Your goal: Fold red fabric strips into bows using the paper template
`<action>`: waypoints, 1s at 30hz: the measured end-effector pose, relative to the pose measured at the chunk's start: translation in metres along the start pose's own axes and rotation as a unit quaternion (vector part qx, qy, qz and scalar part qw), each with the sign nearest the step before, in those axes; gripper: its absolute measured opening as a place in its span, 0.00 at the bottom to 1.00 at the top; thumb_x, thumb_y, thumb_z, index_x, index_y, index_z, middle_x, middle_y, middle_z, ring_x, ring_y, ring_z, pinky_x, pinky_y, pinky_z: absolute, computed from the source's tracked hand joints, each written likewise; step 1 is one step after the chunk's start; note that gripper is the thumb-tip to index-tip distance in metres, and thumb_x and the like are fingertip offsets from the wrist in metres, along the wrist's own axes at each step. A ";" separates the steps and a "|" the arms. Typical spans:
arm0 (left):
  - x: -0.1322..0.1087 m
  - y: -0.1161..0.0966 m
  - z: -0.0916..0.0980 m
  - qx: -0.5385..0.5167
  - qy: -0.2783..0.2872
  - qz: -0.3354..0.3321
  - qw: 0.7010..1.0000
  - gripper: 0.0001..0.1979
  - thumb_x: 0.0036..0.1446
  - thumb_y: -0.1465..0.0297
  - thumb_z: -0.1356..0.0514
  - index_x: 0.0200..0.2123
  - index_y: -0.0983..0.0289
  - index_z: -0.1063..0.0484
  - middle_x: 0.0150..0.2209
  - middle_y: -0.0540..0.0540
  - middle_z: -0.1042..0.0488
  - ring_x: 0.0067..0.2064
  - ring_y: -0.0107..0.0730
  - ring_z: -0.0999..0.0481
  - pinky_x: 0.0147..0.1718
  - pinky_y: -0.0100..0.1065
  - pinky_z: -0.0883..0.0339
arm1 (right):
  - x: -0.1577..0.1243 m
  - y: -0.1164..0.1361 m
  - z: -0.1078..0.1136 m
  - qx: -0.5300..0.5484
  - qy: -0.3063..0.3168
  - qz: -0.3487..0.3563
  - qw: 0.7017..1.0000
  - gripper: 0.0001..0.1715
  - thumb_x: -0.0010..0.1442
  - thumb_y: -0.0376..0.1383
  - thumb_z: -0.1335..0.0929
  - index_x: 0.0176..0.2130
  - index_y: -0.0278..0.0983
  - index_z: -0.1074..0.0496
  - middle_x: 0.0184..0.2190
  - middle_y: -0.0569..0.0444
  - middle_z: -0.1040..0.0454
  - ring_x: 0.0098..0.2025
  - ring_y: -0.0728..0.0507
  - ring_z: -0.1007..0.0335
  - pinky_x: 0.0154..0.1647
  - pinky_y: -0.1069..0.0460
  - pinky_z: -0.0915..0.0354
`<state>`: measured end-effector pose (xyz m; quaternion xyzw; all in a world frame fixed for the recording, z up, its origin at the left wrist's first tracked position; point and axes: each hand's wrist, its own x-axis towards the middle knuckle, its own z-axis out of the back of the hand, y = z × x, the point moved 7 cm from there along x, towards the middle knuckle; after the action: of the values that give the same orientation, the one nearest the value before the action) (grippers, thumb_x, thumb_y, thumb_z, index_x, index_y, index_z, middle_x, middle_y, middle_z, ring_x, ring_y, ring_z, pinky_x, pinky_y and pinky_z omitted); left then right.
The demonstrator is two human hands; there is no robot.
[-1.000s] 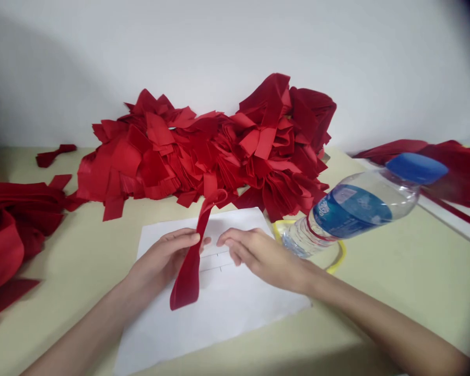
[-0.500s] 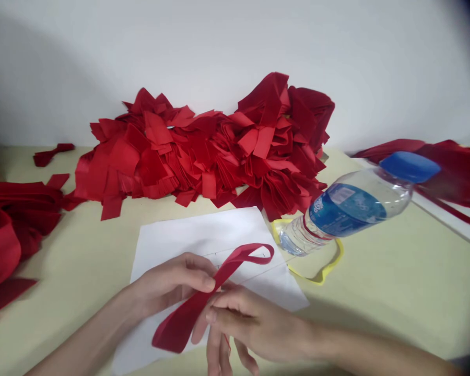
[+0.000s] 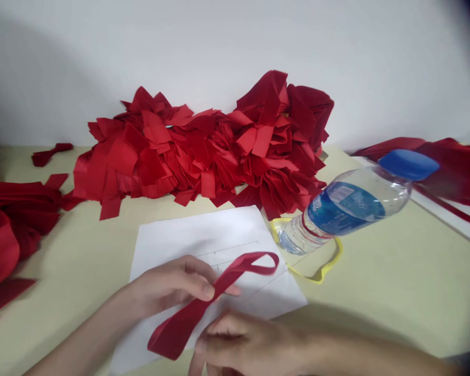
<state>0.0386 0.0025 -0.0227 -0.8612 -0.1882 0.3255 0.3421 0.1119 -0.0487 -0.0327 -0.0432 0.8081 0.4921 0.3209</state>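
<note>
A looped red ribbon [image 3: 188, 318] is pinched at its middle by my left hand [image 3: 176, 284], thumb on top. One narrow loop points to the upper right, and a wider loop hangs to the lower left. My right hand [image 3: 246, 342] is just below and to the right of the ribbon, its fingers curled together and blurred; whatever they hold, if anything, is too small to make out. Under both hands lies a white sheet of paper [image 3: 172, 237] with thin drawn lines.
Behind the paper lies a large heap of red ribbon pieces [image 3: 203, 151]. More red ribbon [image 3: 8, 224] is at the left. A blue-capped bottle [image 3: 344, 206] stands at the right within a yellow loop [image 3: 332, 263]. Red ribbons [image 3: 450, 167] lie on white material at the far right.
My right hand has moved down, away from the ribbon's middle, and its fingers have drawn together. The ribbon's upper loop sits slightly lower; my left hand still pinches it.
</note>
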 end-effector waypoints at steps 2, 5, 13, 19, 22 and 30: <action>0.002 0.003 -0.008 0.003 0.033 0.001 0.999 0.10 0.40 0.74 0.37 0.30 0.66 0.21 0.27 0.53 0.23 0.30 0.32 0.27 0.30 0.29 0.36 | 0.005 -0.006 -0.004 0.020 0.010 -0.006 1.000 0.16 0.64 0.35 0.40 0.35 0.29 0.26 0.18 0.62 0.41 0.16 0.60 0.51 0.14 0.64 0.53; 0.004 0.006 -0.019 -0.008 0.076 -0.008 0.997 0.10 0.39 0.75 0.38 0.30 0.67 0.21 0.28 0.55 0.22 0.31 0.32 0.26 0.30 0.29 0.36 | 0.008 -0.012 -0.006 -0.003 0.001 -0.018 1.000 0.15 0.62 0.35 0.38 0.33 0.29 0.26 0.19 0.62 0.40 0.17 0.60 0.52 0.15 0.64 0.52; -0.005 -0.009 0.009 0.024 -0.024 -0.056 0.998 0.06 0.44 0.73 0.38 0.27 0.66 0.21 0.29 0.57 0.21 0.33 0.37 0.25 0.37 0.34 0.35 | -0.027 0.015 0.008 -0.336 -0.081 0.091 0.934 0.13 0.61 0.39 0.37 0.41 0.35 0.27 0.26 0.57 0.29 0.26 0.54 0.36 0.23 0.61 0.41; -0.012 -0.020 0.028 0.083 -0.065 -0.055 0.993 0.07 0.46 0.70 0.39 0.27 0.64 0.21 0.29 0.56 0.22 0.33 0.38 0.26 0.35 0.35 0.35 | -0.095 0.074 0.024 -0.648 -0.462 0.224 0.562 0.11 0.61 0.37 0.36 0.31 0.34 0.28 0.26 0.48 0.28 0.30 0.42 0.33 0.31 0.48 0.39; -0.012 -0.022 0.024 0.099 -0.047 -0.058 0.992 0.07 0.45 0.70 0.39 0.27 0.63 0.21 0.29 0.55 0.22 0.31 0.37 0.28 0.35 0.36 0.35 | -0.091 0.093 0.021 -0.668 -0.476 0.262 0.509 0.19 0.61 0.45 0.37 0.39 0.31 0.29 0.36 0.43 0.26 0.41 0.37 0.31 0.41 0.44 0.37; -0.020 -0.027 0.039 0.122 -0.082 -0.058 0.987 0.07 0.44 0.69 0.38 0.26 0.64 0.22 0.27 0.56 0.24 0.34 0.40 0.28 0.39 0.37 0.36 | -0.066 0.087 0.049 -0.565 -0.336 0.245 0.713 0.15 0.60 0.25 0.41 0.35 0.37 0.28 0.28 0.56 0.25 0.28 0.50 0.31 0.30 0.57 0.41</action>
<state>-0.0053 0.0289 -0.0167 -0.7710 -0.2235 0.3950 0.4467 0.1540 0.0197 0.0563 0.1512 0.2010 0.9002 0.3556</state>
